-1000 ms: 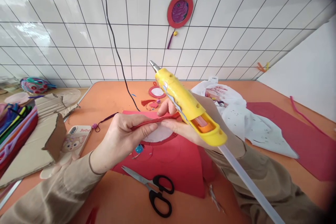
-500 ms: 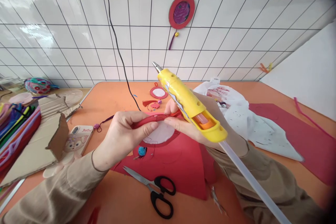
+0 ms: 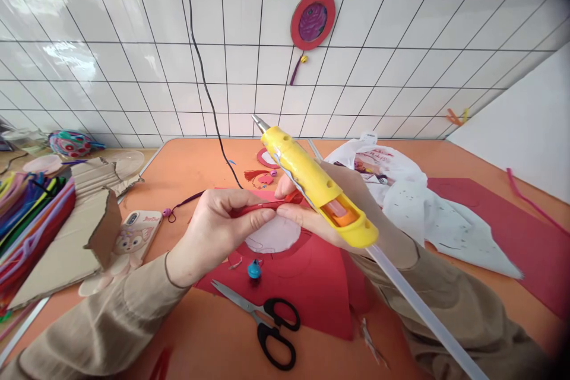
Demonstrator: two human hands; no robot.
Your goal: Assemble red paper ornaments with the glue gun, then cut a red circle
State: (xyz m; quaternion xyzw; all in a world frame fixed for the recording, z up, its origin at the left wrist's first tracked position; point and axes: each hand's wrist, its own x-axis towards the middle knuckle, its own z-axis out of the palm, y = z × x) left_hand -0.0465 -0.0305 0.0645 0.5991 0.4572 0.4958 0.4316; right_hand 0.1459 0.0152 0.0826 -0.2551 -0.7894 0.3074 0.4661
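My left hand (image 3: 218, 231) pinches the upper rim of a round red paper ornament (image 3: 274, 237) with a white centre. My right hand (image 3: 361, 193) steadies the same rim between thumb and fingers, with a bit of red ribbon-like material by its fingertips. That hand also holds a yellow hot glue gun (image 3: 303, 169), nozzle pointing up and left, a clear glue stick trailing from its back. A blue bell (image 3: 253, 270) hangs or lies just below the ornament. Black-handled scissors (image 3: 271, 313) lie open nearer me, partly over red paper (image 3: 312, 291).
A phone (image 3: 139, 231) and torn cardboard (image 3: 66, 249) are on the left, beside colourful pipe cleaners (image 3: 33, 219). A white plastic bag (image 3: 401, 178) lies at the right. Another red ornament (image 3: 313, 21) hangs on the tiled wall, and a black cord (image 3: 200, 59) runs down to the table.
The ornament has tilted, its upper rim now nearly edge-on, and the blue bell shows lower. The glue gun's nozzle has dipped slightly to the left. Both hands keep their hold.
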